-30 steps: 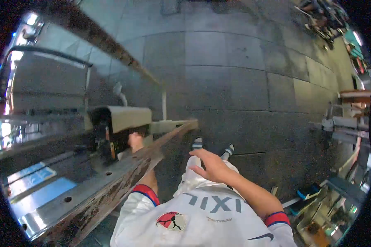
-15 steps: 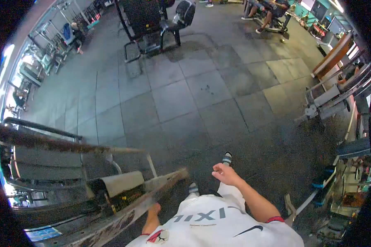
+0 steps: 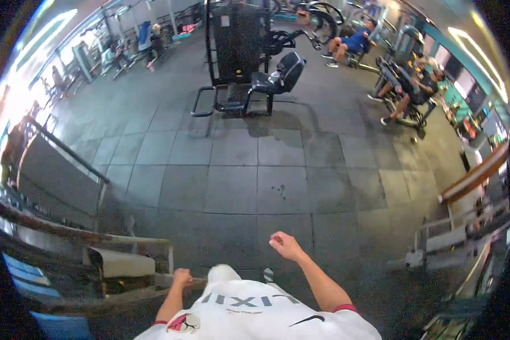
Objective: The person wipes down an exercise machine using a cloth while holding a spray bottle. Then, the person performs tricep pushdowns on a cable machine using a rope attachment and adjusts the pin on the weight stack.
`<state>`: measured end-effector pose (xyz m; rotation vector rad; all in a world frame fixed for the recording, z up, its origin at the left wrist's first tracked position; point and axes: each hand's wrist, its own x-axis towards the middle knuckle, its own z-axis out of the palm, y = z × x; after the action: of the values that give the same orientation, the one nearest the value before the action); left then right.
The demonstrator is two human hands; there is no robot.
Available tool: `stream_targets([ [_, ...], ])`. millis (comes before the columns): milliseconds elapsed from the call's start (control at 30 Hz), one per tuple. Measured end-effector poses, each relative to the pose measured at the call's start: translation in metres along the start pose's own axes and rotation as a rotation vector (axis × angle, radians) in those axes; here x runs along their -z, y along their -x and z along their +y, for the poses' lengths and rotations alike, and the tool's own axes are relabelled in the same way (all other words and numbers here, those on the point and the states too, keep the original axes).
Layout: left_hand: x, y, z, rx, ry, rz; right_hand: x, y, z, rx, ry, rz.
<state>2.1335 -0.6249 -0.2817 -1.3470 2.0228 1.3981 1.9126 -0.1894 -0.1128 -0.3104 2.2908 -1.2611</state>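
My right hand (image 3: 286, 245) is held out in front of my body over the dark floor, its fingers loosely curled, with nothing seen in it. On the other side, my left hand (image 3: 181, 277) is lower, its fingers bent into a loose fist. It appears beside the metal frame of a gym machine with a pale pad (image 3: 124, 263); I cannot tell whether it touches the frame. Below both hands are my white shirt (image 3: 249, 309) and one shoe (image 3: 268, 275).
A black weight machine (image 3: 238, 45) with a seat (image 3: 272, 82) stands ahead on the tiled rubber floor (image 3: 232, 187). Two people, one in a blue top (image 3: 354, 42) and one in dark clothes (image 3: 428, 88), sit on machines at far right. A wooden-edged structure (image 3: 476, 173) stands at right.
My view has tilted up, so more of the room ahead shows. The left-side machine lies lower in view. My left hand has come up and forward; my right hand has shifted left in view.
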Motion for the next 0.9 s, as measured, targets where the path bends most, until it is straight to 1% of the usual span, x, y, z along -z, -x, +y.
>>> stream_targets([
  [33, -0.013, 0.000, 0.002, 0.072, 0.076, 0.000, 0.017, -0.015, -0.005, 0.034, -0.047, 0.024],
  [67, -0.017, 0.011, 0.013, 0.076, 0.122, -0.113, 0.032, -0.035, -0.013, 0.067, -0.094, 0.050],
  [133, -0.040, -0.016, -0.007, 0.241, 0.097, -0.162, 0.056, -0.082, -0.029, 0.128, -0.149, 0.072],
  [167, -0.052, -0.024, -0.013, 0.270, 0.028, -0.188, 0.064, -0.102, -0.039, 0.148, -0.160, 0.065],
  [200, -0.061, -0.027, -0.017, 0.250, -0.111, -0.228, 0.071, -0.124, -0.048, 0.167, -0.176, 0.061],
  [267, -0.077, -0.037, -0.014, 0.125, -0.425, -0.337, 0.080, -0.166, -0.058, 0.163, -0.187, -0.052],
  [333, -0.089, -0.053, 0.006, 0.003, -0.633, -0.428, 0.091, -0.209, -0.068, 0.145, -0.197, -0.157],
  [367, -0.093, -0.067, 0.025, -0.034, -0.690, -0.457, 0.100, -0.230, -0.072, 0.139, -0.174, -0.189],
  [400, -0.099, -0.086, 0.044, -0.077, -0.723, -0.469, 0.109, -0.252, -0.073, 0.132, -0.154, -0.216],
  [433, -0.104, -0.107, 0.067, -0.124, -0.764, -0.483, 0.120, -0.272, -0.070, 0.122, -0.124, -0.193],
  [500, -0.113, -0.159, 0.125, -0.286, -0.860, -0.486, 0.148, -0.316, -0.062, 0.091, -0.056, -0.146],
  [567, -0.135, -0.225, 0.194, -0.588, -0.999, -0.426, 0.180, -0.357, -0.038, 0.076, -0.134, -0.049],
  [600, -0.150, -0.268, 0.240, -0.766, -1.074, -0.304, 0.201, -0.378, -0.033, 0.077, -0.172, -0.001],
  [633, -0.145, -0.308, 0.308, -0.565, -1.108, -0.403, 0.224, -0.396, -0.032, 0.064, -0.112, 0.062],
  [667, -0.148, -0.338, 0.380, -0.299, -0.986, -0.383, 0.246, -0.409, -0.030, 0.045, -0.062, 0.120],
  [700, -0.147, -0.370, 0.433, -0.977, -1.364, -0.166, 0.265, -0.421, -0.027, 0.023, -0.017, 0.173],
  [733, -0.142, -0.381, 0.503, -0.974, -1.320, -0.125, 0.281, -0.438, -0.013, 0.046, -0.068, 0.209],
  [767, -0.151, -0.419, 0.555, -0.583, -0.519, -0.035, 0.301, -0.461, 0.001, 0.072, -0.119, 0.247],
  [800, -0.145, -0.415, 0.620, -0.564, -0.184, -0.130, 0.318, -0.477, 0.002, 0.008, -0.166, 0.275],
  [833, -0.140, -0.376, 0.700, -0.505, 0.026, -0.140, 0.338, -0.489, -0.005, -0.055, -0.213, 0.302],
  [867, -0.142, -0.351, 0.760, -0.444, 0.237, -0.151, 0.354, -0.506, -0.008, -0.119, -0.258, 0.328],
  [900, -0.151, -0.364, 0.795, -0.476, 0.269, -0.195, 0.366, -0.528, -0.001, -0.121, -0.274, 0.337],
])
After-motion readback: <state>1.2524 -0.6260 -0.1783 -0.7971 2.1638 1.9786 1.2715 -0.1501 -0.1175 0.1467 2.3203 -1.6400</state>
